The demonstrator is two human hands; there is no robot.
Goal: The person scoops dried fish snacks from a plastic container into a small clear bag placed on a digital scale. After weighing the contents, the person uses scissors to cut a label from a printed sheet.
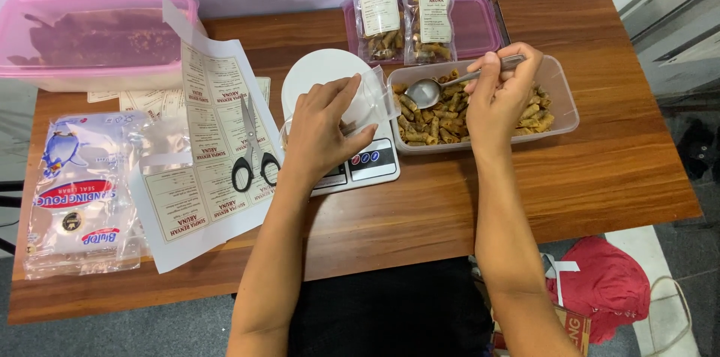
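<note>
Wooden table [600, 169] w/ scale [364, 166] at centre. Left hand [322, 128] fingers curled round clear pouch [371, 98], holding it upright on scale, prob. to keep its mouth open. Right hand [499, 91] pinches spoon [431, 89] shut-fisted, bowl just above snacks [439, 121] in tub [562, 98] (right beside pouch).

Black scissors [253, 153] on label sheets [196, 177]; pink tub [90, 38] far left.
</note>
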